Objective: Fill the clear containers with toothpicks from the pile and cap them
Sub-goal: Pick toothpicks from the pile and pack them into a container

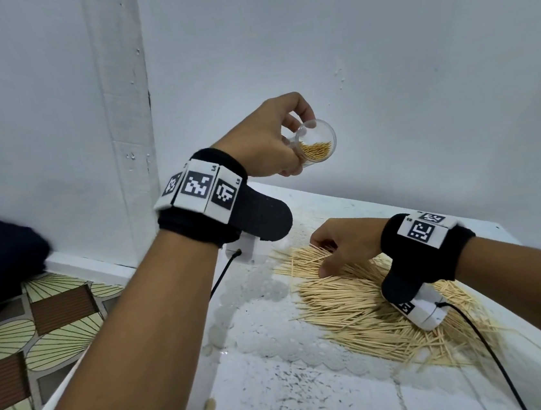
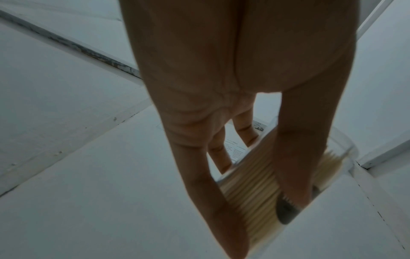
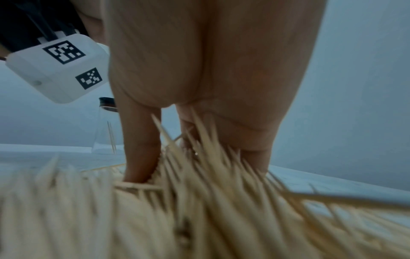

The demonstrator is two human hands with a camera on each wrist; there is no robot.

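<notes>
I've got the clear container [image 1: 316, 145] up in the air at about twelve o'clock of the desk [image 1: 318, 401], left hand [image 1: 268, 141] wrapped round its body, mouth tipped toward me and partly filled with toothpicks. The left fingers [image 2: 297, 157] are clenched on the clear wall, thumb one side, the rest behind.

Down at three o'clock my right hand [image 1: 344, 247] is buried in the pile of toothpicks [image 1: 375, 311], fingers [image 3: 139, 149] curled down into the sticks, raking up a bunch. Whether they've actually closed on a bundle, I can't quite tell; the tips are hidden in the heap.

Here's my worry: that container is tilted well over, open mouth and no cap on. Tip it any further and the sticks already inside slide straight out. The second risk is the pinch: a loose, crossed grab means sticks fanning out, missing the mouth and scattering across the desk or off its edge. Points are sharp too, so digging in blind could prick a fingertip.

In the right wrist view there's another container [image 3: 106, 129] with a dark cap standing at nine o'clock of the hand, a couple of sticks inside. A careless sweep could knock it over.
</notes>
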